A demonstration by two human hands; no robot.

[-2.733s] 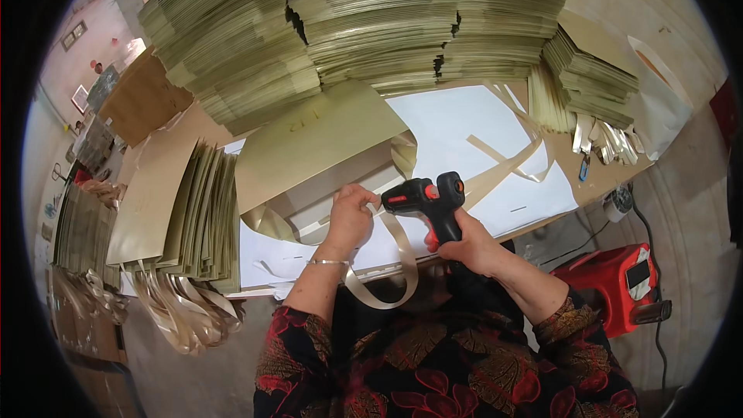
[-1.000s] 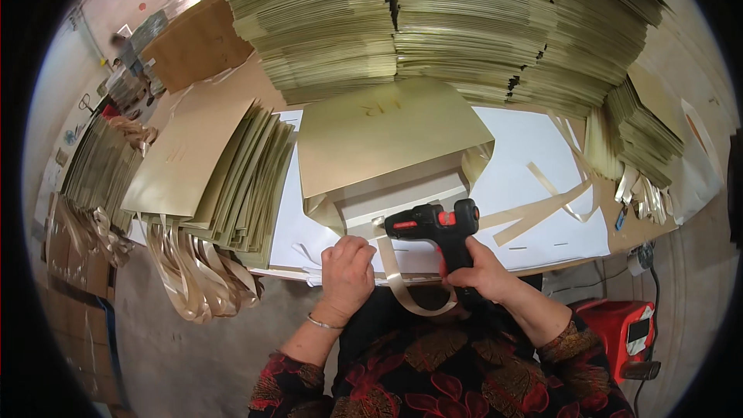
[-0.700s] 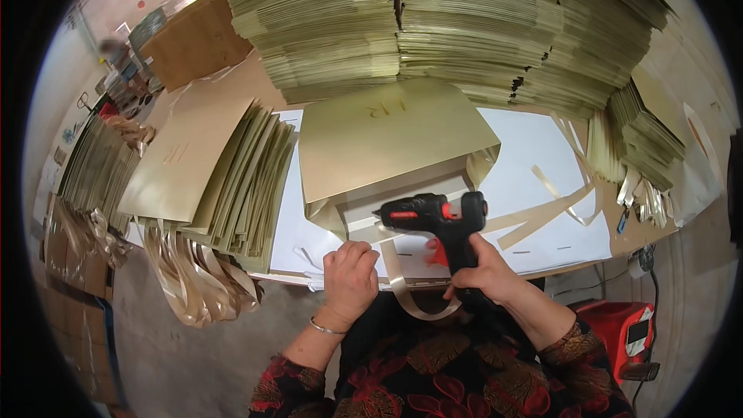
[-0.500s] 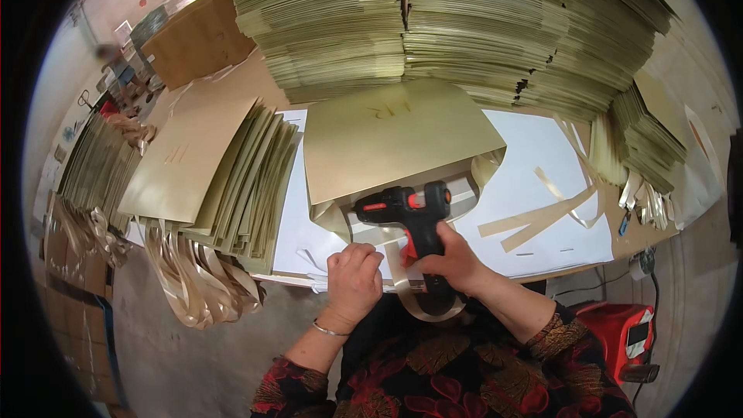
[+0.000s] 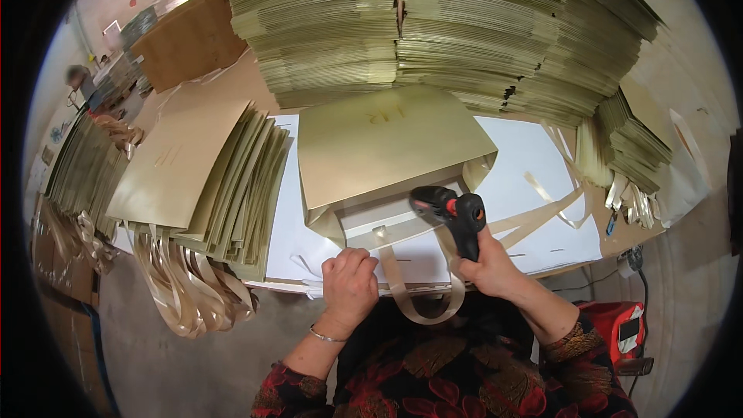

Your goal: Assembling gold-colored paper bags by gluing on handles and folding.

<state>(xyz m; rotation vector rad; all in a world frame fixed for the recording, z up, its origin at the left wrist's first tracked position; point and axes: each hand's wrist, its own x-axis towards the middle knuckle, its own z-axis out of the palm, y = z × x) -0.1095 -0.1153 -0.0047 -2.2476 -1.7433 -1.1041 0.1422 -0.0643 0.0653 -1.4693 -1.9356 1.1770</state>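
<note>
A gold paper bag (image 5: pixel 395 143) lies on its side in front of me, its open mouth toward me. My right hand (image 5: pixel 495 263) is wrapped round the grip of a black and red glue gun (image 5: pixel 463 217), whose blurred nozzle is at the bag's mouth. One end of a cream ribbon (image 5: pixel 396 279) lies against the inside of the bag's near edge, and the ribbon loops down past the table edge. My left hand (image 5: pixel 350 286) is closed at the table edge, left of the ribbon; what its curled fingers hold, if anything, is hidden.
Tall stacks of flat gold bags (image 5: pixel 480 31) rise behind. Finished-looking bags (image 5: pixel 182 162) with hanging ribbon handles (image 5: pixel 182 286) stand at left. Loose ribbon strips (image 5: pixel 542 213) lie on the white sheet (image 5: pixel 511 135) at right. A red machine (image 5: pixel 615 329) stands below right; a person (image 5: pixel 81 81) is far left.
My right hand has moved the glue gun to the right along the bag's mouth, uncovering the ribbon end. My left hand stays nearly in place. The view has shifted slightly.
</note>
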